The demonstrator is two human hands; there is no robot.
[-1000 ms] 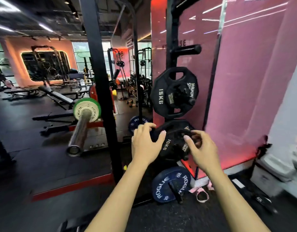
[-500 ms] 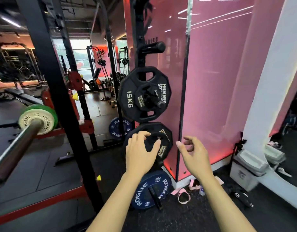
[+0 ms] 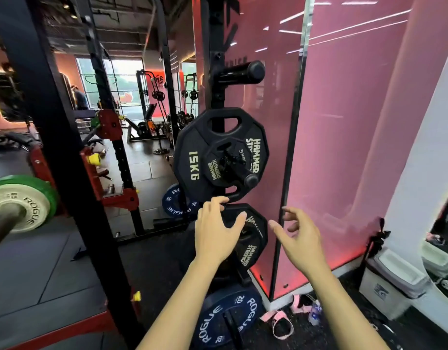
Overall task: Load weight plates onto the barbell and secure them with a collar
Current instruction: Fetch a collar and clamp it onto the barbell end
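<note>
A black Hammer Strength plate (image 3: 253,238) hangs on the lower peg of the storage post. My left hand (image 3: 216,236) lies on its left face, fingers hooked over the upper rim and thumb spread on the face. To the plate's right, my right hand (image 3: 301,241) hovers clear of it with its fingers spread. Above hangs a black 15KG plate (image 3: 192,160) with a smaller plate in front of it. The barbell's sleeve (image 3: 0,223) sticks out at the far left, carrying a green Rogue plate (image 3: 45,195). No collar is visible.
A blue Rogue 20 plate (image 3: 212,322) sits low on the post and another (image 3: 172,200) behind it. A black rack upright (image 3: 66,173) stands between me and the barbell. An empty peg (image 3: 243,72) is up top. Pink straps (image 3: 281,322) and a white bin (image 3: 392,281) lie right.
One second ago both hands were on the black plate; my right hand has come off it and opened. My view has swung right and closer to the post.
</note>
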